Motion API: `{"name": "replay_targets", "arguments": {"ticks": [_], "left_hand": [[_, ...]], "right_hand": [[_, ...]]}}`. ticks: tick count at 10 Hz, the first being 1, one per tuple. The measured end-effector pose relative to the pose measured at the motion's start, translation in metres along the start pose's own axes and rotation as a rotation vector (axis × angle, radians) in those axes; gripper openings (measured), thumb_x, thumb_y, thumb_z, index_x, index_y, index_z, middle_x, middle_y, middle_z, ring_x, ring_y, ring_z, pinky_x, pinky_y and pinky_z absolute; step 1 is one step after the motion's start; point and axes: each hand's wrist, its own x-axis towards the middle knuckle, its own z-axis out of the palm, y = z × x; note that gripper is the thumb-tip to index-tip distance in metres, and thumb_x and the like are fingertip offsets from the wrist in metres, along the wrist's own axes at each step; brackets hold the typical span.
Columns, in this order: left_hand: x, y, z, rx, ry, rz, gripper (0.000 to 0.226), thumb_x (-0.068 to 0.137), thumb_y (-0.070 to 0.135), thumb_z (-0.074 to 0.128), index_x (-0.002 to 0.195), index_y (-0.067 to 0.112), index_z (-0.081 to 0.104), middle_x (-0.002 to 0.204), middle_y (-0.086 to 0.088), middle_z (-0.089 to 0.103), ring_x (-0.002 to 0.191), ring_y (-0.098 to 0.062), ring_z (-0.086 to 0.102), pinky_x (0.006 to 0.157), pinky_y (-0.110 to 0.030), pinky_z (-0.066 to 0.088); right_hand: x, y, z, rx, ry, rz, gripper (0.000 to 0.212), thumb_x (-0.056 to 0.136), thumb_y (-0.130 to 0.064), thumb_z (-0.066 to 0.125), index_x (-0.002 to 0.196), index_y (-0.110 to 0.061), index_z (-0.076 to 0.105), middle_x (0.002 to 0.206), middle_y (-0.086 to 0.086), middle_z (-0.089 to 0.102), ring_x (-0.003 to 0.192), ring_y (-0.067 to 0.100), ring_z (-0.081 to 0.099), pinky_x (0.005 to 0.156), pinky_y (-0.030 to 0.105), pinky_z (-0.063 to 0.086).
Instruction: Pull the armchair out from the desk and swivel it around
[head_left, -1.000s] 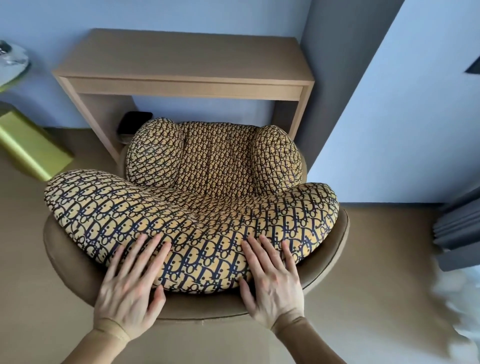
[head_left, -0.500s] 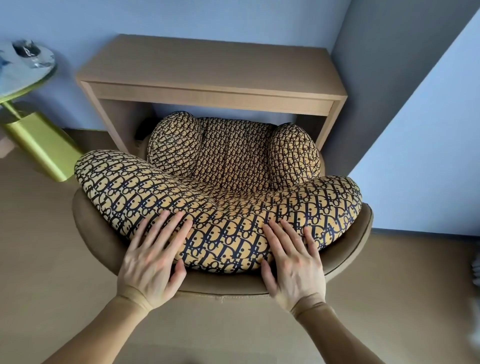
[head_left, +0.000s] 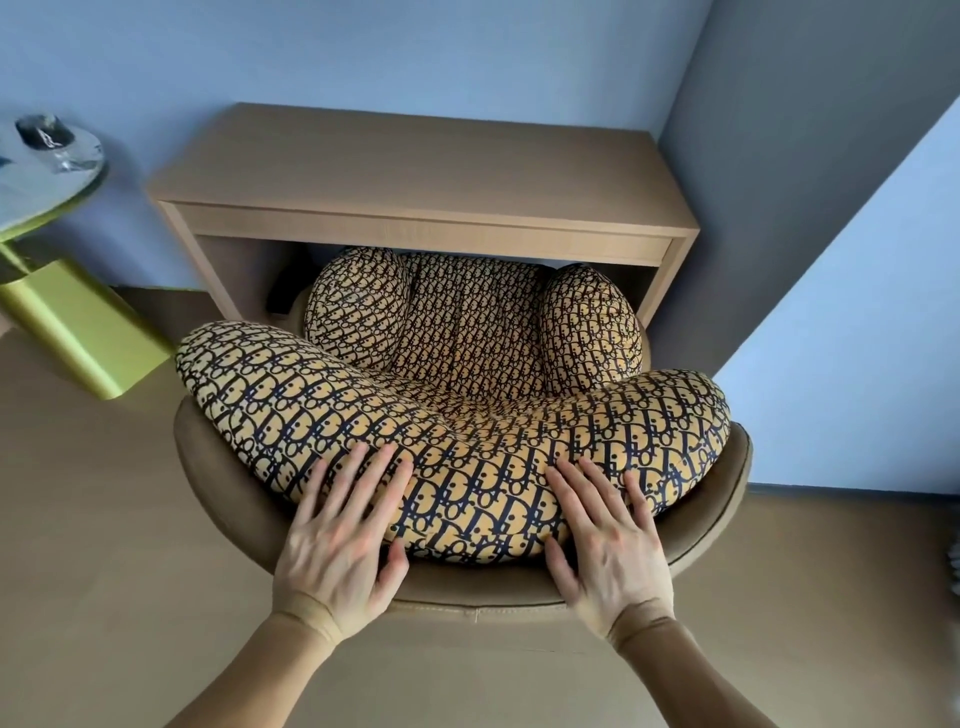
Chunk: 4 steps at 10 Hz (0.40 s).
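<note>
The wooden surface (head_left: 415, 171) stands in a corner of blue walls, its top bare. The armchair (head_left: 467, 395) sits tucked against it, seat front and two round arm cushions partly under the top. It has a tan shell and padding printed with a dark pattern on yellow; its thick curved backrest faces the person. Both hands lie flat on that backrest, fingers spread and not clamped, well apart: the left hand (head_left: 340, 540) near the middle-left, the right hand (head_left: 605, 540) toward the right, heels over the tan rim.
</note>
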Motion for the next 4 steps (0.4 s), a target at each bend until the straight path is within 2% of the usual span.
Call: {"name": "replay_targets", "arguments": {"ticks": [1,2,3,4], "left_hand": [[0.001,0.005,-0.006,0.012,-0.047,-0.016,0.079,0.091,0.047,0.044,0.162,0.021,0.020,0.171,-0.007,0.023,0.159,-0.029,0.013,0.124,-0.061,0.019],[0.002,0.013,-0.019,0.013,-0.136,-0.036,0.076,0.098,0.056,0.035,0.162,0.019,0.018,0.172,-0.007,0.018,0.159,-0.031,0.008,0.125,-0.062,0.017],[0.010,0.015,-0.043,0.015,-0.280,-0.054,0.084,0.097,0.065,0.034,0.163,0.022,0.005,0.173,-0.008,0.001,0.159,-0.033,-0.005,0.127,-0.061,0.004],[0.000,0.020,-0.079,0.008,-0.265,-0.061,0.083,0.095,0.071,0.032,0.162,0.031,0.006,0.173,-0.010,0.001,0.158,-0.037,-0.005,0.127,-0.059,-0.003]], "right_hand": [[0.003,0.000,-0.008,-0.091,-0.148,0.013,0.076,0.096,-0.060,0.025,0.162,-0.030,0.004,0.170,-0.010,0.008,0.157,0.011,-0.005,0.127,0.051,0.000],[0.001,-0.006,-0.022,-0.170,-0.267,0.063,0.076,0.095,-0.062,0.007,0.159,-0.029,-0.018,0.169,-0.011,-0.016,0.154,0.014,-0.022,0.127,0.051,-0.007],[0.001,-0.023,-0.048,-0.116,-0.351,0.143,0.076,0.102,-0.060,0.021,0.157,-0.028,-0.021,0.169,-0.007,-0.018,0.154,0.018,-0.022,0.126,0.052,-0.005],[-0.002,-0.045,-0.099,-0.069,-0.317,0.127,0.076,0.103,-0.058,0.030,0.159,-0.031,-0.013,0.171,-0.007,-0.010,0.156,0.020,-0.013,0.124,0.056,-0.003]]}}
